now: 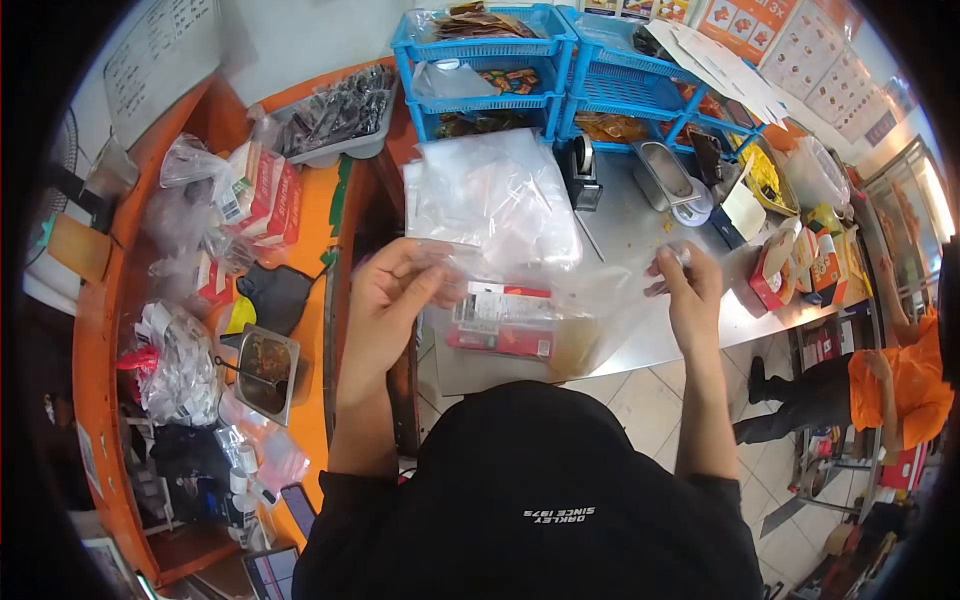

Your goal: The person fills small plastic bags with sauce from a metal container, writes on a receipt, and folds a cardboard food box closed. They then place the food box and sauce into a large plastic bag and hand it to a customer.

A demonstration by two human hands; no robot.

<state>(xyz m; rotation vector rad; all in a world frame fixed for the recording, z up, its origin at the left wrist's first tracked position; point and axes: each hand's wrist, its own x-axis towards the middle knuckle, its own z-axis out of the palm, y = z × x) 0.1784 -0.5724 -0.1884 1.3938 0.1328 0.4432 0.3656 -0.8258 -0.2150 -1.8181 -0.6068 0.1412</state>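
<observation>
Between my two hands a clear plastic bag is stretched over the steel table. My left hand pinches the bag's left edge, thumb against fingers. My right hand grips the bag's other end with curled fingers. Inside or behind the clear plastic shows a red and white box with a printed label; which of the two I cannot tell. Beside it, toward the lower right of the bag, is something brownish, blurred. A stack of clear plastic bags lies just beyond my hands.
Blue tiered trays stand at the back, with a black tape dispenser and a metal container before them. Left, an orange counter bears boxes, bags and a metal food pan. A person in orange stands at the right.
</observation>
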